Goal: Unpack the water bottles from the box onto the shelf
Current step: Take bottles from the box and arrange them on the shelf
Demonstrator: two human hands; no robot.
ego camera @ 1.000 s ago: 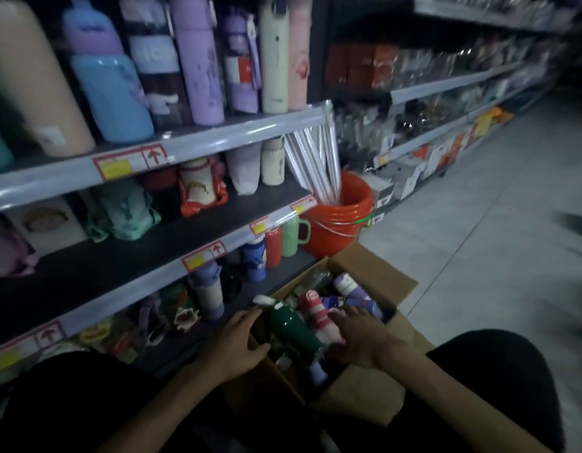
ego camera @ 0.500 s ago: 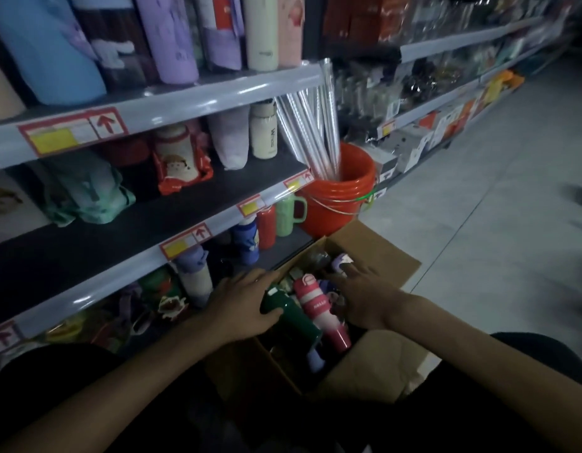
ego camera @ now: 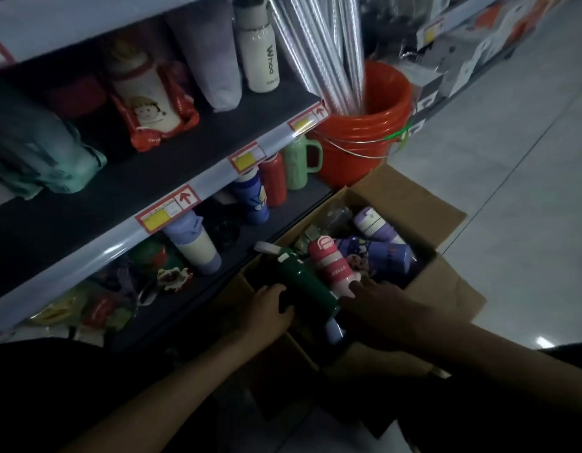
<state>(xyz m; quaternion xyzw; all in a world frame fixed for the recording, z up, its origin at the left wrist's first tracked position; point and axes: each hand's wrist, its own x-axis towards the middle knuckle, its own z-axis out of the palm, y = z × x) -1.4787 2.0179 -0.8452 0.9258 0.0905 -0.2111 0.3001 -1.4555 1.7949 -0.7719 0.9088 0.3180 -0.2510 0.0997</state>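
An open cardboard box sits on the floor beside the shelf unit. Inside lie a dark green bottle, a pink bottle and purple bottles. My left hand curls around the lower end of the green bottle. My right hand rests over the base of the pink bottle, fingers closed onto it. The bottom shelf holds a cream and purple bottle, a blue bottle, a red bottle and a green mug.
An orange bucket with silver rods stands just beyond the box. The middle shelf carries a white bottle, a red-cased cartoon bottle and a teal pouch. Tiled floor lies to the right.
The view dropped and moved closer to the box. My left hand slid down to the green bottle's lower end. My right hand came back from the purple bottles onto the pink bottle's base.
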